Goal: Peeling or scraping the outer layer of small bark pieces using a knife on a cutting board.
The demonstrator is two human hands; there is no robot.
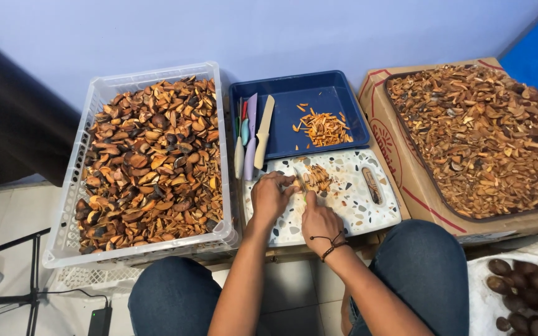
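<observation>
While both hands worked close together at the middle of the speckled white terrazzo-patterned cutting board [350,205], the left hand [269,196] lay knuckles-up with its fingers curled down onto a small heap of orange-brown cut strips [316,178]; whether it pinched a piece could not be told. The right hand [320,219], wearing dark cord bracelets at the wrist, was closed around a knife handle, of which only a sliver of green [305,196] and part of the blade beside the heap showed.

Item: dark blue rectangular plastic tray [294,106], just behind the board, holding a loose pile of orange shavings [323,129] and, along its left edge, a row of pastel-handled knives [250,137] overlapping one another, their count uncertain.

Item: clear white slatted plastic crate [70,205], left, filled with brown and orange husk halves [151,162].

Item: brown cardboard box [400,168], right, bearing a dark tray of finer brown chips [481,137], its far corner cut off by the frame.

Item: dark round whole nuts [524,292] on white sheeting, lower right, partly out of frame.
</observation>
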